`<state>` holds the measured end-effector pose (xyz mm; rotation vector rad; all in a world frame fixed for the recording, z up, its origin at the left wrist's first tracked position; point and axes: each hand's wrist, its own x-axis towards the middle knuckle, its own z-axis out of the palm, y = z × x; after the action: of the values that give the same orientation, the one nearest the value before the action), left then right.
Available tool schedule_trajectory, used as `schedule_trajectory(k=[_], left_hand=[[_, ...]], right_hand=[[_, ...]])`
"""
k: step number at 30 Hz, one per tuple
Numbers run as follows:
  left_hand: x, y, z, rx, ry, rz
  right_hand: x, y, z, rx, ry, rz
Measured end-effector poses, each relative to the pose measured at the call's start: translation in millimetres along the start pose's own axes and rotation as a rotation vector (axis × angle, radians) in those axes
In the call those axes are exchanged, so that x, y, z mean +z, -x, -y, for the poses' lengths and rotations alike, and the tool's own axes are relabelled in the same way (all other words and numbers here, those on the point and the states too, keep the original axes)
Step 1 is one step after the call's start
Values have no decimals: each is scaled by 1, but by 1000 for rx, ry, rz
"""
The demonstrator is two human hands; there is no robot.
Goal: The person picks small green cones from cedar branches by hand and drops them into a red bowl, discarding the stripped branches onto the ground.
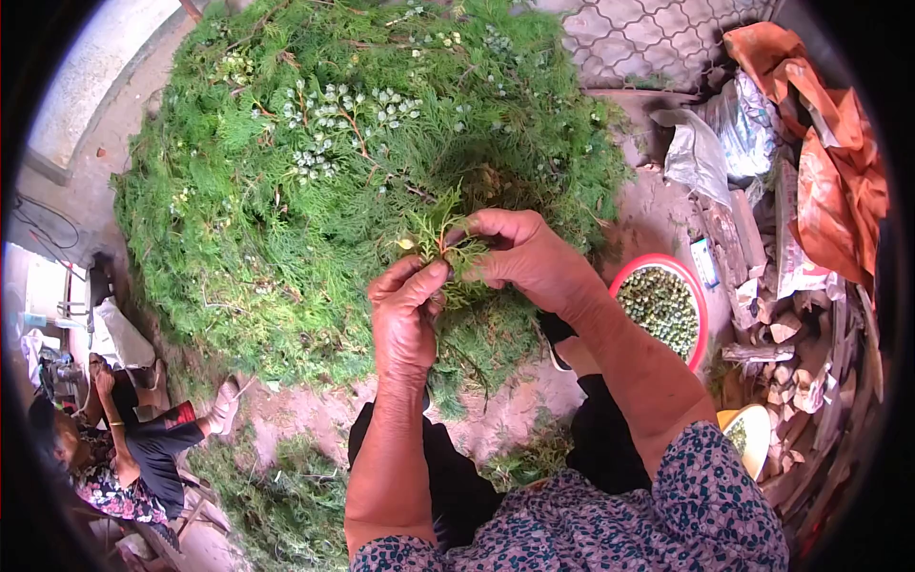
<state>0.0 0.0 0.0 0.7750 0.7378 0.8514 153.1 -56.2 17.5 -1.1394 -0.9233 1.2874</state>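
Between thumb and fingers, my left hand [408, 300] pinches a small green evergreen sprig [440, 225] with flat, scaly leaves. A pale yellowish cone [406, 243] sticks out at its left side. My right hand [519, 253] grips the same sprig from the right, its fingertips partly hidden by the leaves. Beyond both hands spreads a large heap of cut evergreen branches [257, 238]. Clusters of pale blue-green cones [353, 107] lie on top of it.
A red-rimmed basin [701, 319] of picked cones stands at right, with a yellow bowl [756, 439] nearer me. Firewood [786, 367], sacks and an orange cloth [820, 172] line the right edge. More cuttings [286, 500] lie at lower left, near another seated person [143, 448].
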Motion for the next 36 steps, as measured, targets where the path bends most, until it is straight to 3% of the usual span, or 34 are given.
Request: schedule_trajectory(k=[3,6,8,11,12,18,21,26,28,30,33,35,36], left_hand=[[0,-1,4,4,-37,-12],[-1,-1,6,-4,28,31],[-1,0,6,-59,146,44],[-3,-3,6,-92,242,12],[-8,-4,5,-94,262,90],[-11,-10,6,-20,397,125],[-10,-9,5,-2,383,119],[-10,-11,7,-34,420,126],[-9,-12,6,-21,386,-22],[-7,-12,5,-6,336,-27],[2,-5,4,9,277,-84],[4,-3,5,-4,124,-14],[7,-1,6,-13,129,1]], right_hand=[[3,2,3,8,149,-57],[-1,1,-1,69,8,-23],[-4,-1,-2,183,-373,18],[-7,-3,-5,118,-529,8],[-8,-4,-6,118,-530,9],[-11,-4,-10,116,-598,0],[-9,-1,-15,103,-406,43],[5,1,-8,-26,-376,-141],[1,2,-6,-40,-286,-124],[1,2,-6,-52,-200,-106],[9,3,-7,-144,68,-175],[11,3,-9,-352,451,-298],[11,3,-8,-352,450,-297]])
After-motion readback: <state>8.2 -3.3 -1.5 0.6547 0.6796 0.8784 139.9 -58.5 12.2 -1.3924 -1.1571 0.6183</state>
